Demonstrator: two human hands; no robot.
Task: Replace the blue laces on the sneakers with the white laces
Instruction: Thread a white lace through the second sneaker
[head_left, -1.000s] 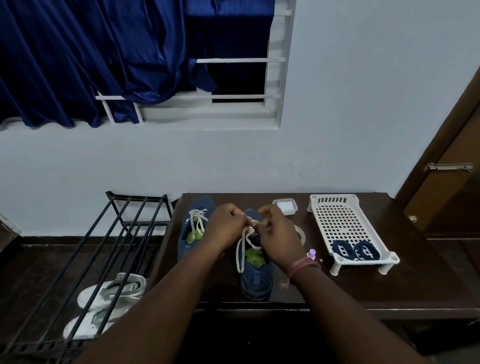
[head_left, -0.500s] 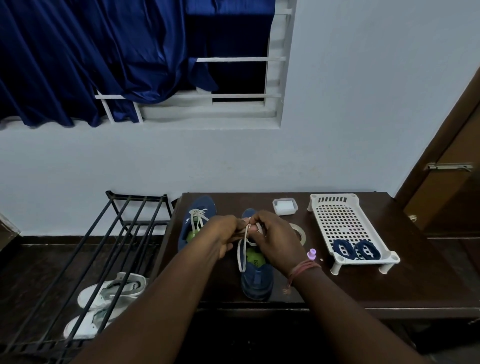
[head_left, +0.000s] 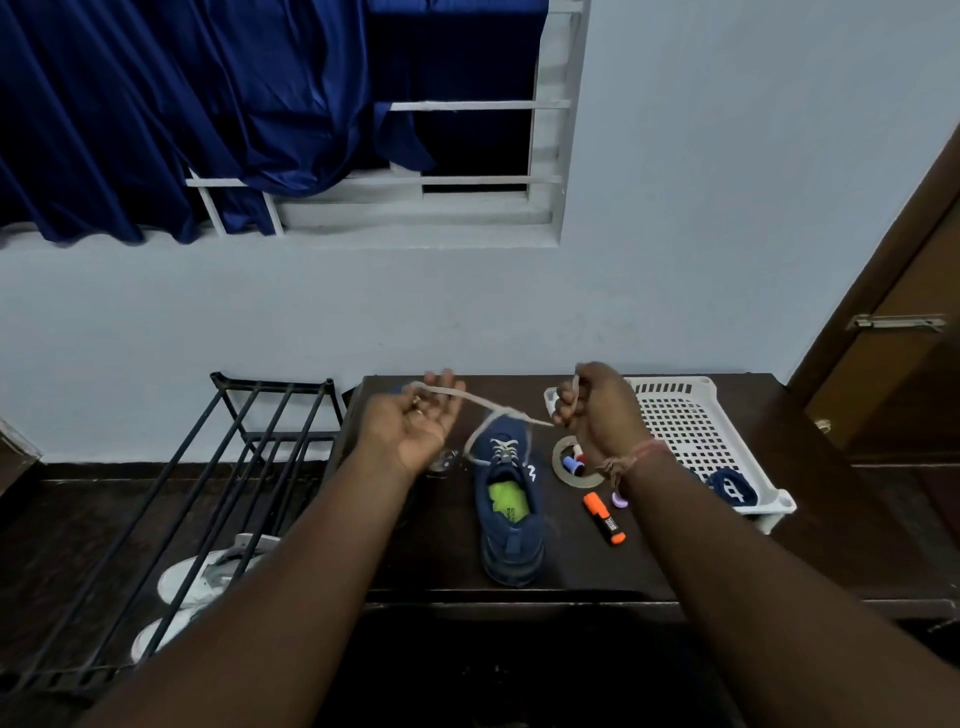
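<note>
The white lace (head_left: 483, 404) was being drawn tight over the blue sneaker (head_left: 509, 514), which stood on the dark table (head_left: 691, 561) with its heel toward the near edge. One end was draped across the upturned left hand (head_left: 415, 421), whose fingers (head_left: 441, 379) were loosely curled about it; the other end was gripped in the closed fingers (head_left: 566, 410) of the right hand (head_left: 597, 410). The two strands were crossed just above the top eyelets, and a slack loop hung at the sneaker's left side.

The step was judged to be the tying-off of this sneaker, the lacing itself appearing finished. A bow would next be called for, both hands being brought back in over the tongue while tension was kept.

Room to the right was narrowed by a tape roll (head_left: 571, 480), an orange highlighter (head_left: 605, 519) and a white perforated tray (head_left: 691, 431) in which rolled blue laces (head_left: 732, 488) lay. To the left the table edge was near, with a metal shoe rack (head_left: 249, 447) beyond it.
</note>
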